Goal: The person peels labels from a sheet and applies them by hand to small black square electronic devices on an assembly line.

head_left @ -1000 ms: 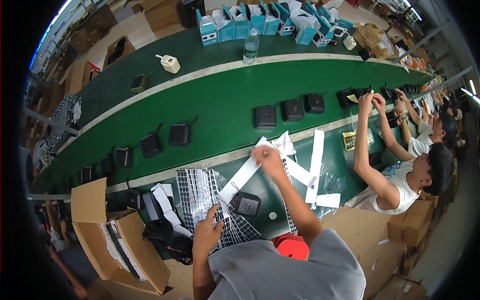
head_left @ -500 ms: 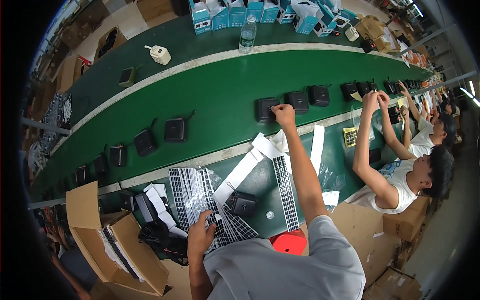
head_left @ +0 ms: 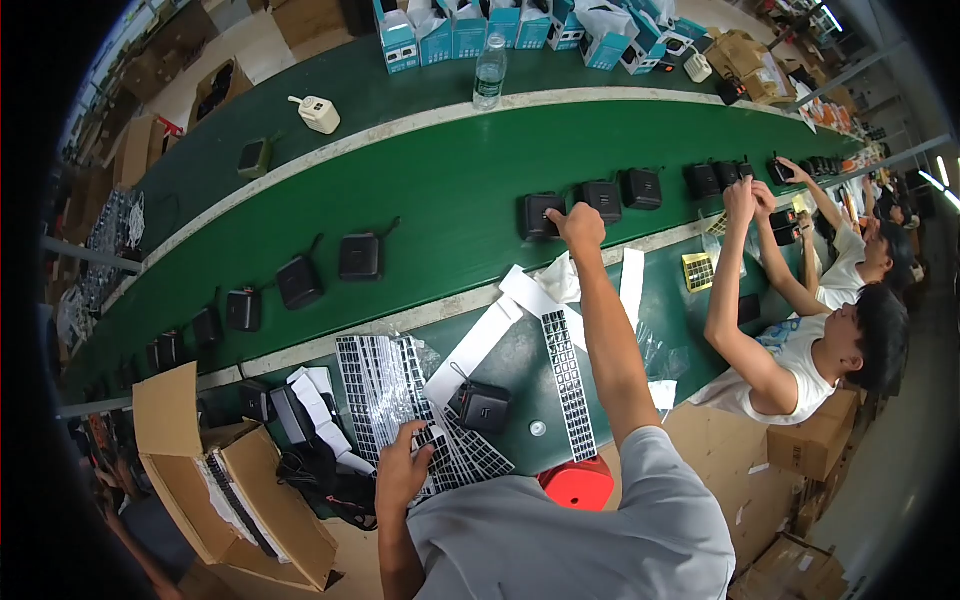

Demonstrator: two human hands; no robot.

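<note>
My right hand (head_left: 582, 228) reaches over the green conveyor belt, fingers curled in and thumb pressed on the front of a black box-shaped device (head_left: 535, 222) with a wrist strap. Nothing shows inside the curled fingers. Close to my body, my left hand (head_left: 402, 470) rests at the edge of fanned sheets of black stickers (head_left: 380, 385), thumb and forefinger apart. A small white piece (head_left: 434, 434) lies by its fingertips. Between my arms, another black device (head_left: 484, 408) with a loop strap sits on the workbench. One narrow sticker sheet (head_left: 568, 380) lies beside my right forearm.
More black devices (head_left: 360, 257) line the belt (head_left: 440, 190). An open carton (head_left: 285, 500) stands at left, a red stool (head_left: 580, 485) below the bench. Beyond the belt are a water bottle (head_left: 489, 72) and blue boxes (head_left: 470, 38). Co-workers (head_left: 800, 370) sit at right.
The devices on the belt have shifted slightly right. My right hand has moved right with its device, its thumb now pressed on the front. My left hand has stayed in place.
</note>
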